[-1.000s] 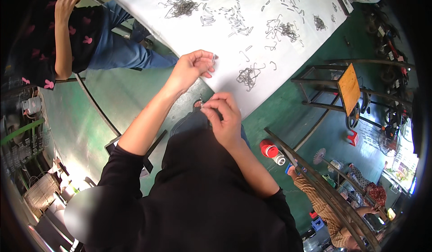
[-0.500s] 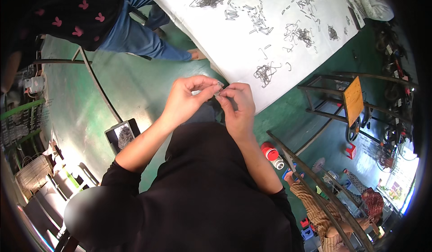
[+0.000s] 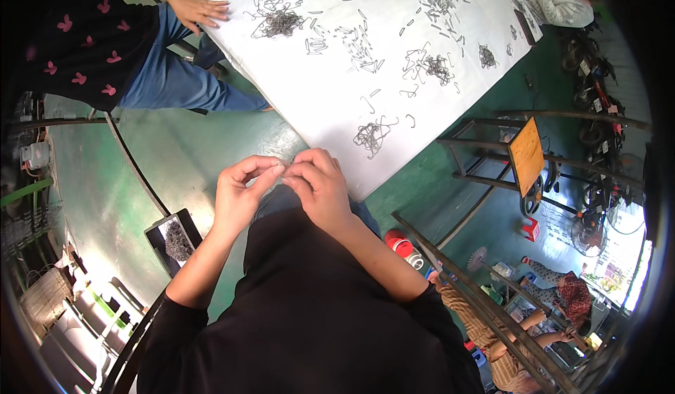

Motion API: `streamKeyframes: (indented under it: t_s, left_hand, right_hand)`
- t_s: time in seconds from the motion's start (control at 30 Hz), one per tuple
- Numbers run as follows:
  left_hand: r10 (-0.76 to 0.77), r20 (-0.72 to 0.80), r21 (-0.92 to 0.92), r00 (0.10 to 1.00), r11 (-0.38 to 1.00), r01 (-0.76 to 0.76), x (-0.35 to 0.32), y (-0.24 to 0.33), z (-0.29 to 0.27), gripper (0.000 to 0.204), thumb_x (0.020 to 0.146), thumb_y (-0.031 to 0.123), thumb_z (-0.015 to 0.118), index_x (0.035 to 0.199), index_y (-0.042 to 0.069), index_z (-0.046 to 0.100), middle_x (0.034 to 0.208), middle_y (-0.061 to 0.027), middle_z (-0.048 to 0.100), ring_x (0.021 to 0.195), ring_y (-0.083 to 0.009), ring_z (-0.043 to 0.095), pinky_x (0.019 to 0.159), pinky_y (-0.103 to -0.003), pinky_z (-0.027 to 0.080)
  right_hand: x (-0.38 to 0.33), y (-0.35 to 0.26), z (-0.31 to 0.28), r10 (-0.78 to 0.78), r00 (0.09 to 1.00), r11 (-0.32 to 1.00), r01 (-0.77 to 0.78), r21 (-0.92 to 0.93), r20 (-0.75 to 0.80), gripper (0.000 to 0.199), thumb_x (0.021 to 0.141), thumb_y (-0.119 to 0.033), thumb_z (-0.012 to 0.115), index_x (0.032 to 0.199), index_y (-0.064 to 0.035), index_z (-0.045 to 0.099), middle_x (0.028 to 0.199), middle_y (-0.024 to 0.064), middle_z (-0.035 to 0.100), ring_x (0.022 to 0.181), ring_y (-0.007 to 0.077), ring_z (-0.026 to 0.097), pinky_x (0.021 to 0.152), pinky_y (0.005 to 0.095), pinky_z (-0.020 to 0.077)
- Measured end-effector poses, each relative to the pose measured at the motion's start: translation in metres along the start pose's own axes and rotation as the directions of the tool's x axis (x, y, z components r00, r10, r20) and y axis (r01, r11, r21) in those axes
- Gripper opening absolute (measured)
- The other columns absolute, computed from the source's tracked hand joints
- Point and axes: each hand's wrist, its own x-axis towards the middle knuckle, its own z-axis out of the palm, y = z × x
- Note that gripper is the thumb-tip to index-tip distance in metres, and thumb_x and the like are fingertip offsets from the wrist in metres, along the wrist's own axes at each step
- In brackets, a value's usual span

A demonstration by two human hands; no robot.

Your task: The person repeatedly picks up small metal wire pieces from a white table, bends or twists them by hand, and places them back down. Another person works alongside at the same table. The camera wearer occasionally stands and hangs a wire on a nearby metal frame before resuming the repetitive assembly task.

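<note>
My left hand (image 3: 239, 186) and my right hand (image 3: 320, 189) meet fingertip to fingertip over my lap, just off the near corner of the white table (image 3: 320, 106). Both are closed in a pinch. Whatever small piece sits between the fingertips is too small to name. Nearest to them on the table lies a loose heap of dark, bent, hook-like wire pieces (image 3: 370, 137). More tangled hooks (image 3: 281, 23) lie farther left, and another heap (image 3: 437, 67) is beyond on the right. Short dark straight pieces (image 3: 358, 46) are scattered between.
At upper left a co-worker's hand (image 3: 200, 13) rests on the table edge. A black tray (image 3: 158, 246) of dark pieces stands beside my left forearm. To the right are a metal frame with a yellow board (image 3: 531, 156), a red stool (image 3: 531, 229) and a red container (image 3: 399, 243).
The whole view has shifted, with table and hands now farther left and lower. My fingertips stay together. The co-worker's hand has come into sight on the table edge.
</note>
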Motion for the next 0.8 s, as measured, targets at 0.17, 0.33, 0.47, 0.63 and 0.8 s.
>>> streamKeyframes:
  t_s: [0.17,0.33,0.47,0.63,0.8]
  left_hand:
    - [0.144,-0.034,0.078,0.989,0.987,-0.141,0.001,0.003,0.003,0.008,0.086,0.001,0.067,0.093,0.0,0.07,0.096,-0.0069,0.066,0.091,-0.0132,0.061,0.083,-0.026,0.047]
    - [0.234,-0.076,0.095,0.969,0.969,-0.226,0.003,-0.005,0.008,0.011,0.083,-0.004,0.066,0.092,0.0,0.07,0.098,-0.0078,0.063,0.095,-0.0161,0.058,0.085,-0.028,0.046]
    - [0.316,-0.101,0.152,0.943,0.942,-0.3,0.005,-0.011,0.011,0.014,0.081,-0.006,0.066,0.092,0.001,0.07,0.097,-0.0072,0.063,0.095,-0.0172,0.058,0.084,-0.029,0.045]
    - [0.306,-0.15,0.154,0.94,0.946,-0.284,0.004,-0.013,0.013,0.014,0.08,-0.005,0.068,0.092,0.002,0.071,0.096,-0.0067,0.062,0.094,-0.0171,0.058,0.082,-0.029,0.046]
    - [0.311,-0.149,0.21,0.939,0.938,-0.277,0.002,-0.011,0.013,0.013,0.082,-0.004,0.066,0.093,0.001,0.071,0.094,-0.0065,0.062,0.091,-0.016,0.056,0.082,-0.028,0.044]
  right_hand:
    - [0.014,0.002,-0.007,0.01,0.998,0.999,-0.012,0.031,0.066,0.007,0.082,-0.015,0.068,0.082,-0.0108,0.063,0.092,-0.0006,0.054,0.087,0.0193,0.055,0.074,0.0365,0.0399]
    - [0.021,0.012,-0.015,0.009,0.989,0.996,-0.022,0.086,0.151,0.012,0.081,-0.016,0.07,0.09,-0.0107,0.064,0.096,0.0007,0.056,0.092,0.0199,0.056,0.078,0.0356,0.0415]
    - [0.041,0.071,-0.05,0.205,0.979,0.973,-0.206,0.102,0.021,0.016,0.084,-0.01,0.067,0.099,-0.006,0.065,0.098,0.0076,0.061,0.088,0.0221,0.06,0.08,0.0343,0.0472]
    - [0.111,0.179,-0.12,0.584,0.736,0.623,-0.677,-0.393,-0.343,0.022,0.084,-0.03,0.068,0.092,-0.0097,0.071,0.095,0.0086,0.068,0.089,0.0275,0.065,0.079,0.0411,0.0501]
    - [0.151,0.216,-0.123,0.688,0.645,0.381,-0.71,-0.592,-0.332,0.026,0.085,-0.034,0.067,0.096,-0.0115,0.072,0.099,0.0089,0.071,0.094,0.0273,0.067,0.082,0.0432,0.0501]
